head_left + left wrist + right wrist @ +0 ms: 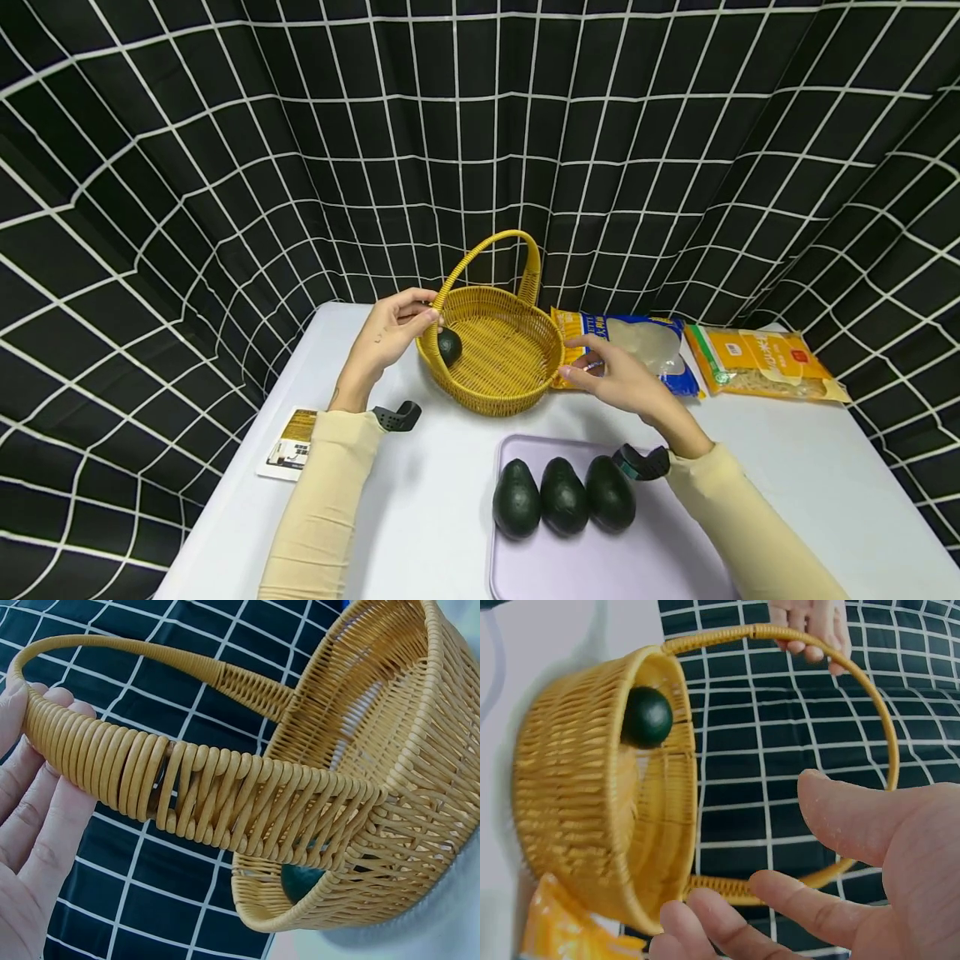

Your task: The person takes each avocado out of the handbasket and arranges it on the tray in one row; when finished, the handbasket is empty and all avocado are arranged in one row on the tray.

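A yellow wicker basket point(491, 398) with a tall arched handle stands on the white table. My left hand point(390, 329) pinches the left side of that handle between thumb and fingers, as the left wrist view shows up close. Inside the basket, against its left wall, lies one dark green avocado point(450, 347). My right hand point(618, 379) is beside the basket's right rim, thumb and fingers apart with nothing between them. Three more avocados, a left one point(517, 500), a middle one point(564, 497) and a right one point(610, 493), lie in a row on a lilac tray point(660, 575).
Behind my right hand lies a blue and yellow food packet point(645, 337), with an orange packet point(765, 362) to its right. A printed card point(288, 446) is by my left forearm. A black gridded curtain point(480, 125) hangs behind the table.
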`<state>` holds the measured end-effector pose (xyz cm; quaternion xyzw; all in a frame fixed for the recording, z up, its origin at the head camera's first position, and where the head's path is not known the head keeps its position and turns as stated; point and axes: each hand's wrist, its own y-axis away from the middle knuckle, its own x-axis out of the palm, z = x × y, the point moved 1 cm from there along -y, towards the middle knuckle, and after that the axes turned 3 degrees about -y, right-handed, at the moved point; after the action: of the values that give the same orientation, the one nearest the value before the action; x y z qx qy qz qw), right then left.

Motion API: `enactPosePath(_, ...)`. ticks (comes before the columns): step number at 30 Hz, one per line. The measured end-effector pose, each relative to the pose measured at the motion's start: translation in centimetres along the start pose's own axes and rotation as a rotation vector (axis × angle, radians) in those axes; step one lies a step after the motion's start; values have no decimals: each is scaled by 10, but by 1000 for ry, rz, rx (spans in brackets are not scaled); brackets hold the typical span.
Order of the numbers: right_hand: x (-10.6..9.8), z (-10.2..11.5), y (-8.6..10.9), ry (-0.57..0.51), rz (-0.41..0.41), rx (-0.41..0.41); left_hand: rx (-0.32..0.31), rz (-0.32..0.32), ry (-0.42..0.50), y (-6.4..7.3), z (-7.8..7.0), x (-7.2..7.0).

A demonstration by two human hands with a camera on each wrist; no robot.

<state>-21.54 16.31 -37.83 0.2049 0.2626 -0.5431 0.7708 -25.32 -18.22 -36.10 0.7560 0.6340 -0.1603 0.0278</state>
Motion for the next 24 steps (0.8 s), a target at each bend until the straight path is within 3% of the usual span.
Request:
enactPosePath(8, 14, 28, -46, 71, 76, 9, -5, -7, -14, 0, 0, -3)
enactPosePath(14, 27, 46, -68, 55, 119, 4, -2, 3, -3, -1, 1, -1)
enactPosePath(24, 49, 54, -105, 47, 101, -45, -8, 3, -4, -2, 2, -1)
